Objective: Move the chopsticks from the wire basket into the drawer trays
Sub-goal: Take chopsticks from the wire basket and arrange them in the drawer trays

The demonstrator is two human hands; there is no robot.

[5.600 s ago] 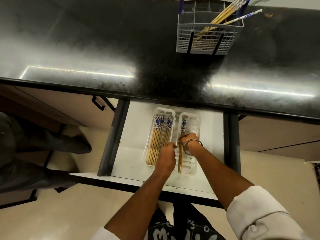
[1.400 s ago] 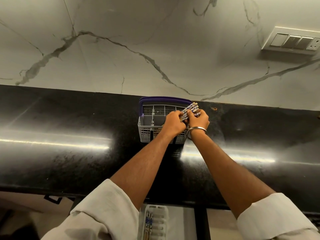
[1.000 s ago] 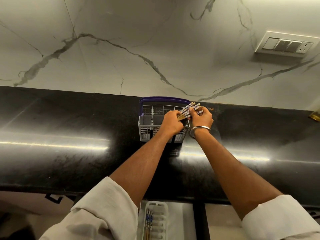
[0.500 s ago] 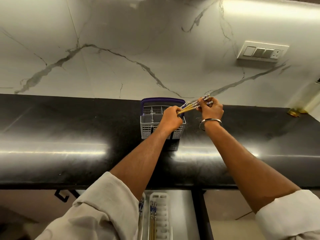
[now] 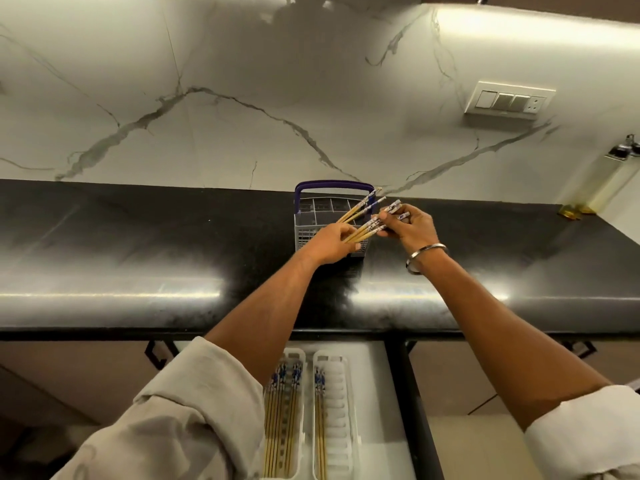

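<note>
The grey wire basket (image 5: 313, 216) with a purple handle stands at the back of the black counter. Two chopsticks (image 5: 363, 206) still lean out of it to the right. In front of the basket I hold a bunch of chopsticks (image 5: 367, 229) lifted clear: my left hand (image 5: 330, 243) grips their bamboo ends and my right hand (image 5: 410, 227) grips their blue-patterned ends. Below, the open drawer holds two white trays: the left tray (image 5: 300, 356) has several chopsticks, the right tray (image 5: 337, 403) has a few along its left side.
The black counter (image 5: 138, 258) runs the full width, with its front edge above the open drawer (image 5: 375, 375). A marble wall with a switch plate (image 5: 509, 103) rises behind. An oil bottle (image 5: 613, 171) stands at the far right. Closed cabinet fronts flank the drawer.
Both hands have pulled a bunch of chopsticks up and out of the basket, toward me and lower in view. The camera has tilted down, so more of the drawer trays shows.
</note>
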